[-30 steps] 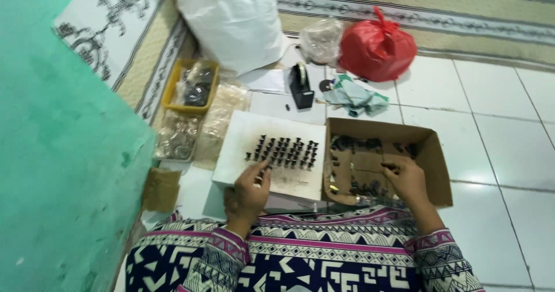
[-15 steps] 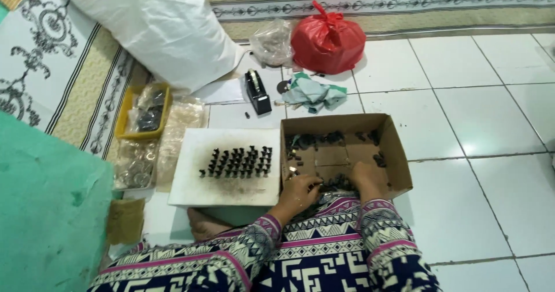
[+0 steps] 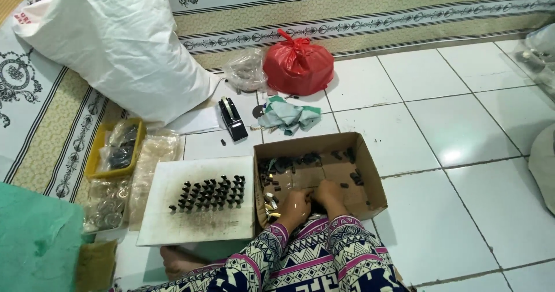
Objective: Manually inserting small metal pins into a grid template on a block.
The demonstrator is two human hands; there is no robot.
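Both of my hands are down inside a shallow cardboard box on the tiled floor. My left hand rests at the box's near left part, fingers curled among small dark and brass-coloured parts. Beside it, touching or almost touching, is my right hand, fingers bent onto the box floor. Whether either hand holds a part is hidden. Left of the box lies a white board with rows of small black upright pieces standing on it. My patterned sleeves fill the bottom.
A black tape dispenser, a crumpled cloth, a red plastic bag and a clear bag lie beyond the box. A big white sack, a yellow tray and clear bags are left. Teal fabric sits bottom left.
My left hand has left the white board and moved right into the box next to my right hand. The view has swung, so the box now sits nearer the middle.
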